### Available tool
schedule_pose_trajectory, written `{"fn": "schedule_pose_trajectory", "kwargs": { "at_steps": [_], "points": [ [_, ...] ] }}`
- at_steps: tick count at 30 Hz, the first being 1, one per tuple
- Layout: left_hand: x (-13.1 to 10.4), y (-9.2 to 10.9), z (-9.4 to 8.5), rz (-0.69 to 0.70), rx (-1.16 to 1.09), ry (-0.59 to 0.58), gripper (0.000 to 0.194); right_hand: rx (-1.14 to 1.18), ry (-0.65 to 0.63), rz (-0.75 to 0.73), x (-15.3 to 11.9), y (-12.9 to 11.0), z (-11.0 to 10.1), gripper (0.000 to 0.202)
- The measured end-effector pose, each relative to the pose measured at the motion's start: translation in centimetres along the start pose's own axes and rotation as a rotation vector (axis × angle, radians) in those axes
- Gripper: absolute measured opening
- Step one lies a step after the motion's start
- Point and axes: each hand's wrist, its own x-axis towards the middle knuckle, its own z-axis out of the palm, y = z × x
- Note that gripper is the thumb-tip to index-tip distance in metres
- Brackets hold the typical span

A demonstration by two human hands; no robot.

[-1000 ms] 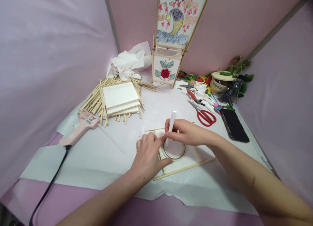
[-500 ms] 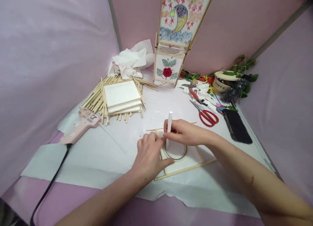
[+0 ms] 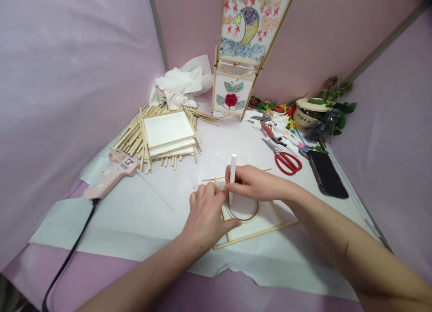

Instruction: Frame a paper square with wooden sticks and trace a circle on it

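In the head view, my right hand is closed round a white marker. The marker stands nearly upright, its lower end inside a roll of tape that lies flat. My left hand grips the roll at its left side, thumb on the near rim and fingers bent at the far side. Beneath both hands is a wooden-stick frame backed with white paper. The marker's tip and any line it leaves are too small to make out.
Left of my hands lie a pink glue gun with a black cord and framed panels on a pile of sticks. A decorated lantern-like frame stands behind. Red-handled scissors, pruners and a phone lie right.
The marker and my right hand have shifted very slightly to the left. My left hand and the roll of tape stay practically where they were.
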Motion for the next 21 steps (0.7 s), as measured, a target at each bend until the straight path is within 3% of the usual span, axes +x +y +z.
{"fn": "schedule_pose_trajectory", "kwargs": {
  "at_steps": [21],
  "points": [
    [0.1,0.0,0.0,-0.016,-0.003,0.001,0.044,-0.030,-0.006,0.002,1.2,0.7,0.0,0.005]
  ]
}}
